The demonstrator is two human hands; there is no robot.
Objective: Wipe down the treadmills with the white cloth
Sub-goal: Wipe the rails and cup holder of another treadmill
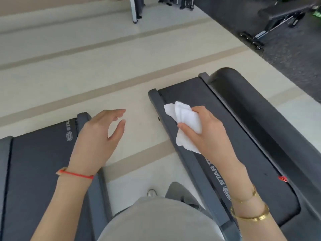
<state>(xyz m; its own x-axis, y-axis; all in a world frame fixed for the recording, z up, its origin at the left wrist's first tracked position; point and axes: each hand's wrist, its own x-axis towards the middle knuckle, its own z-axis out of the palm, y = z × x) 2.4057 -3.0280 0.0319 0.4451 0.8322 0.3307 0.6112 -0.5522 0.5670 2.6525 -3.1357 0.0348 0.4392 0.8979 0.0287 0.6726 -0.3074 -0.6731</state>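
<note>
My right hand (207,131) is closed around a crumpled white cloth (184,122), held over the left side rail and belt of the right treadmill (243,133). The cloth hangs down across the grey rail; I cannot tell whether it touches. My left hand (99,136) is open with fingers spread and holds nothing, above the right edge of the left treadmill (40,162). Both treadmills have black belts with grey side rails and end toward the pale floor ahead.
A strip of beige floor (135,153) with darker stripes runs between the two treadmills, where I stand. A black weight bench (278,20) stands on dark matting at the far right. Machine frames (137,9) stand at the far top.
</note>
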